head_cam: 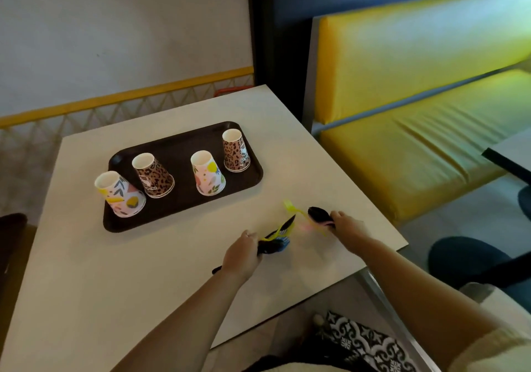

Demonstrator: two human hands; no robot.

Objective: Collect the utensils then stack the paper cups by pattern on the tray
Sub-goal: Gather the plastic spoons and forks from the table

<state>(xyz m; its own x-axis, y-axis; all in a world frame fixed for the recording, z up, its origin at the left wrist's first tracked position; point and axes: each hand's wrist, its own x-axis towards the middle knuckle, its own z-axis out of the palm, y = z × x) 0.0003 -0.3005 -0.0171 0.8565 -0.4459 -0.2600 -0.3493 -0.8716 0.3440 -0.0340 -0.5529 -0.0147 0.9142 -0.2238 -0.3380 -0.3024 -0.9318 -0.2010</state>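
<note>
Head view: both hands point(241, 256) gripping utensils point(280, 232).

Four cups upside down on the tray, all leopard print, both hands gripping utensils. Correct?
Not quite. The head view shows only two leopard-print cups; the other two are floral cups. The rest holds: all four stand upside down on the tray, and the left hand and right hand each grip utensils.

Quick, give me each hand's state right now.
Left hand: holding a bundle of black, yellow and blue plastic utensils.
Right hand: pinching a black plastic spoon just above the white table.
</note>
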